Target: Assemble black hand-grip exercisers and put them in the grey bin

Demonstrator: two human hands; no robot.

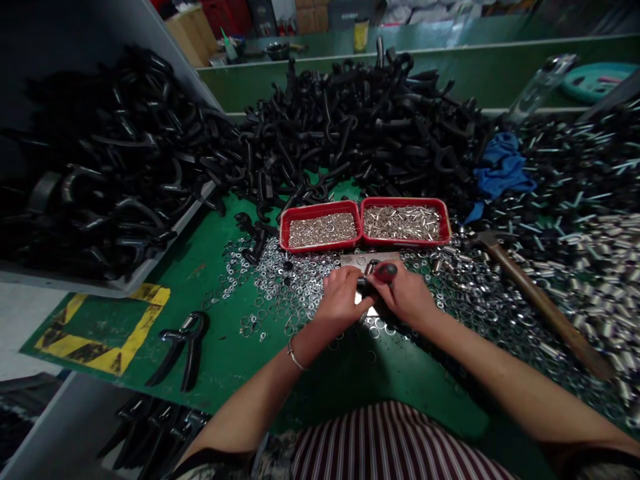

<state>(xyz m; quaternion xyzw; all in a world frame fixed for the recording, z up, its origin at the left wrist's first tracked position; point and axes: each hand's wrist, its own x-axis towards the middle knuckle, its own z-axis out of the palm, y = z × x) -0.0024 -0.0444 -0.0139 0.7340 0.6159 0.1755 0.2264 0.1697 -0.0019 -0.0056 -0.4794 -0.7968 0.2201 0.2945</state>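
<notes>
My left hand (343, 293), a bracelet on its wrist, is closed around a black plastic handle piece (365, 287), mostly covered by the fingers. My right hand (407, 293) pinches the same work from the other side, close to a dark rounded end (386, 271) that sticks up by its fingers. A small metal coil spring (371, 267) shows between the two hands. Beneath them lies a metal plate (350, 260) on the green table. To the left rests a black two-handled grip (183, 347) with a spring near its top.
Two red trays (320, 247) of small metal pins and bits stand just beyond my hands. Black handles heap behind them and fill a grey bin (195, 213). Loose rings (280, 280) surround the plate. A hammer (545, 300), a blue cloth (505, 167) and piled springs (610, 280) are on the right.
</notes>
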